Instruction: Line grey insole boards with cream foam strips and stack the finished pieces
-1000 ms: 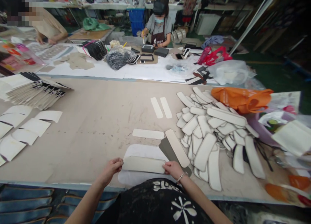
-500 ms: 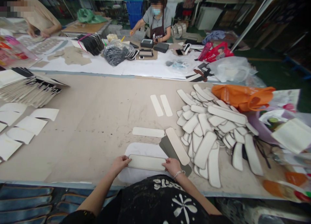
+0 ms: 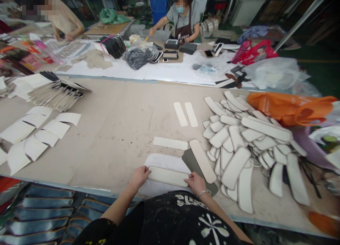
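Note:
Between my two hands I hold a long off-white strip [image 3: 168, 176] with rounded corners and a dark edge. My left hand [image 3: 141, 176] pinches its left end, and my right hand [image 3: 196, 183], with a bracelet at the wrist, pinches the right end. Under the strip lies a white rounded sheet [image 3: 162, 160] on the table. A beige strip [image 3: 202, 161] rests across dark grey pieces [image 3: 189, 160] just right of the sheet. Beyond it lies a narrow white strip [image 3: 170, 143], with two short white strips [image 3: 180, 114] farther back.
A heap of similar edged strips [image 3: 235, 167] covers the table's right side, beside an orange bag [image 3: 289, 106]. White curved pieces [image 3: 39, 137] and a fanned stack [image 3: 55, 94] lie at left. Across a second table, a co-worker [image 3: 186, 20] handles dark boxes; another person [image 3: 65, 20] sits farther left.
The view has turned slightly left, so everything sits farther right in the picture. Both hands still grip the strip's ends, and its right end has dipped a little.

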Demonstrator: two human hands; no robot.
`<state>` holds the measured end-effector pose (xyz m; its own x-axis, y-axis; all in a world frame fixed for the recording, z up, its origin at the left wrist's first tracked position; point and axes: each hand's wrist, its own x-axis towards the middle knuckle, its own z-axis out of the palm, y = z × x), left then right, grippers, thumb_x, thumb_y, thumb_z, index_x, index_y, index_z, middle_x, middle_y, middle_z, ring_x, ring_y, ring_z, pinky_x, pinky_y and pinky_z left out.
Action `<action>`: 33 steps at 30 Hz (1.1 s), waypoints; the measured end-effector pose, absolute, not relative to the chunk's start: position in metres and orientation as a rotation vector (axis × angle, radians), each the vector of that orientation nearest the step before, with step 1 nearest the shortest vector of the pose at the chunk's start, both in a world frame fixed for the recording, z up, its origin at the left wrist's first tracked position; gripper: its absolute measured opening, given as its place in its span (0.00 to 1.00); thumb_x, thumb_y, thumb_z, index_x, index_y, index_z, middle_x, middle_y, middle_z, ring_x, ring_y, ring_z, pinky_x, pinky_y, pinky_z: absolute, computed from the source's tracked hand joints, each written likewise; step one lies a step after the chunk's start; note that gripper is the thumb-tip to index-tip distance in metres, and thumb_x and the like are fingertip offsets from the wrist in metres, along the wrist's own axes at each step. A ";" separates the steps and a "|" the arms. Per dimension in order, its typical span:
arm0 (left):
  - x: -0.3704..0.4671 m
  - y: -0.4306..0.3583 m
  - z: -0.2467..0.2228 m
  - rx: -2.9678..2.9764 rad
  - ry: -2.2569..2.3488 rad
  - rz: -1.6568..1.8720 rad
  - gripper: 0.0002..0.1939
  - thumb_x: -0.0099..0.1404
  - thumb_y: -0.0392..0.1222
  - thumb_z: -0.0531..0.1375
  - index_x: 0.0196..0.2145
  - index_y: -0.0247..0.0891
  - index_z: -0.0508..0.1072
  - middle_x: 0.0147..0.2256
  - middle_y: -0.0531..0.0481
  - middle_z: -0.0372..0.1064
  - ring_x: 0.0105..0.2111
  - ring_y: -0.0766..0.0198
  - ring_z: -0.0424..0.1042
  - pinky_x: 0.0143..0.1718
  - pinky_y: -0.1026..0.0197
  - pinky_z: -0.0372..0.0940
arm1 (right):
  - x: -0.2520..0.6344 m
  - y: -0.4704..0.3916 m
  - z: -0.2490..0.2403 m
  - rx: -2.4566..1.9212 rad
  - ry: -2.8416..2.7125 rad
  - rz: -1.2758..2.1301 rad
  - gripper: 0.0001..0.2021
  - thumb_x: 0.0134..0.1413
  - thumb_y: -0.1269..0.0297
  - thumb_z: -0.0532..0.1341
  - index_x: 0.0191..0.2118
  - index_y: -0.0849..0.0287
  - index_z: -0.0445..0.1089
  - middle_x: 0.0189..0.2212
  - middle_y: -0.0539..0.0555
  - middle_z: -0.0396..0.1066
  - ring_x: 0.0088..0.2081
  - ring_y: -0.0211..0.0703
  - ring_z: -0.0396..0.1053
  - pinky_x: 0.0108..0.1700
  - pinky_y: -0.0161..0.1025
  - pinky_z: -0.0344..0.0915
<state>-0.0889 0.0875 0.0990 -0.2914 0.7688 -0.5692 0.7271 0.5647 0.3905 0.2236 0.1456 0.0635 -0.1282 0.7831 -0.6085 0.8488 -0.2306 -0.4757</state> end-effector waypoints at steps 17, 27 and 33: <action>-0.090 0.092 0.095 1.254 2.055 -0.120 0.08 0.58 0.43 0.55 0.26 0.37 0.68 0.27 0.49 0.70 0.32 0.62 0.68 0.32 0.65 0.55 | 0.218 0.147 0.073 1.988 1.936 -1.191 0.07 0.48 0.62 0.60 0.32 0.57 0.62 0.22 0.48 0.69 0.29 0.39 0.67 0.31 0.32 0.53; -0.095 0.091 0.090 1.175 2.075 -0.107 0.10 0.57 0.46 0.56 0.26 0.37 0.71 0.27 0.49 0.72 0.32 0.61 0.70 0.31 0.64 0.56 | 0.215 0.146 0.081 1.883 1.984 -1.140 0.06 0.53 0.63 0.57 0.36 0.57 0.59 0.25 0.50 0.70 0.30 0.42 0.68 0.31 0.34 0.51; -0.095 0.088 0.089 1.173 2.074 -0.083 0.11 0.58 0.47 0.56 0.27 0.37 0.71 0.25 0.49 0.72 0.31 0.62 0.70 0.31 0.65 0.56 | 0.215 0.143 0.082 1.787 2.039 -1.069 0.07 0.56 0.63 0.54 0.40 0.57 0.57 0.29 0.51 0.71 0.32 0.43 0.69 0.31 0.35 0.51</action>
<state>-0.0947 0.0885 0.0888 -0.3086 0.7150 -0.6273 0.7626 0.5801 0.2861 0.2154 0.1431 0.0818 -0.2319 0.7646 -0.6014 0.9295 -0.0080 -0.3687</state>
